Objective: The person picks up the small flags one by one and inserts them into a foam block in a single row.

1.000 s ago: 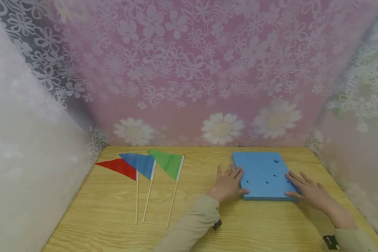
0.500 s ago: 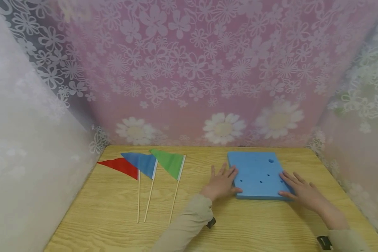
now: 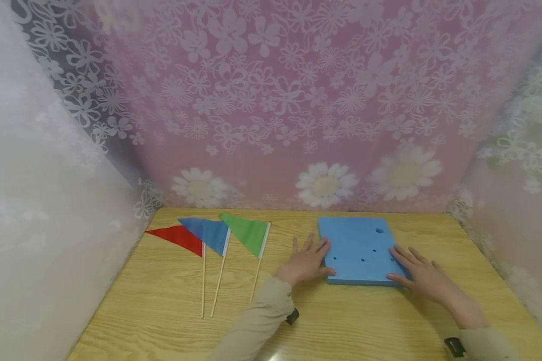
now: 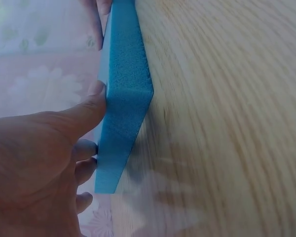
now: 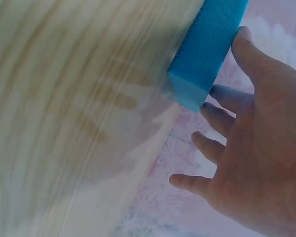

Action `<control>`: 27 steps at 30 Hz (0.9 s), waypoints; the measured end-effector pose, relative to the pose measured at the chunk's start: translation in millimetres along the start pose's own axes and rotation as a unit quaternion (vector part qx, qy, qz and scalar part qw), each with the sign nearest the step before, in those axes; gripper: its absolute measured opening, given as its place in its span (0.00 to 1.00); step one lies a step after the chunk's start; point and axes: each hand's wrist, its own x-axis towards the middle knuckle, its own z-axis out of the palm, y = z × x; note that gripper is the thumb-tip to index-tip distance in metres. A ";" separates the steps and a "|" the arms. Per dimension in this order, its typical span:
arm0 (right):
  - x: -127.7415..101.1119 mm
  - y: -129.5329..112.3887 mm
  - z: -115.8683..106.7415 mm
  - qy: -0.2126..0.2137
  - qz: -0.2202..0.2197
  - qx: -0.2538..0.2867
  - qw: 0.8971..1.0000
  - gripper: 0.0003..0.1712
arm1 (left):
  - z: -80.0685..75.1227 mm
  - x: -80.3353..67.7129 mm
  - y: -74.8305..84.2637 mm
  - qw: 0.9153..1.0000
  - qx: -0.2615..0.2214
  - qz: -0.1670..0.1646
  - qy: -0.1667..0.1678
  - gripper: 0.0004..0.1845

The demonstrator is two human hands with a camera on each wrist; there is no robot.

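A flat blue foam board (image 3: 352,238) with several small holes lies on the table, right of the middle. My left hand (image 3: 304,261) touches its left edge, fingers fairly straight and spread, thumb at the near left corner. At the right edge, my right hand (image 3: 424,280) rests its thumb and fingertips against the board. The left wrist view shows the left thumb (image 4: 91,101) on the top rim of the foam's side. In the right wrist view, the outer fingers (image 5: 207,148) point past the board's corner without curling round it.
To the left lie three pennant flags on thin sticks: red (image 3: 180,238), blue (image 3: 210,234) and green (image 3: 249,233). My left sleeve (image 3: 257,316) covers the lower end of the green flag's stick. Flowered cloth (image 3: 271,125) encloses the wooden table (image 3: 162,301) behind and on both sides.
The foam board has slid left over the table, closer to the flags, with both hands moving along at its edges. The flags shift slightly right in view as the head camera turns.
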 end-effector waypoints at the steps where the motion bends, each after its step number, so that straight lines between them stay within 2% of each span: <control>1: 0.9 -1.4 0.5 0.001 -0.003 -0.001 1.000 0.48 | -0.4 -1.3 -1.6 1.000 -0.001 -0.002 0.001 0.45; 19: 12.0 -32.7 3.9 -0.001 -0.051 -0.012 0.999 0.46 | -11.0 -29.9 -37.2 0.999 -0.042 0.001 0.015 0.45; 27: 12.3 -44.9 8.0 0.011 -0.087 0.001 0.996 0.37 | -13.2 -42.1 -55.8 0.998 -0.065 0.004 0.013 0.45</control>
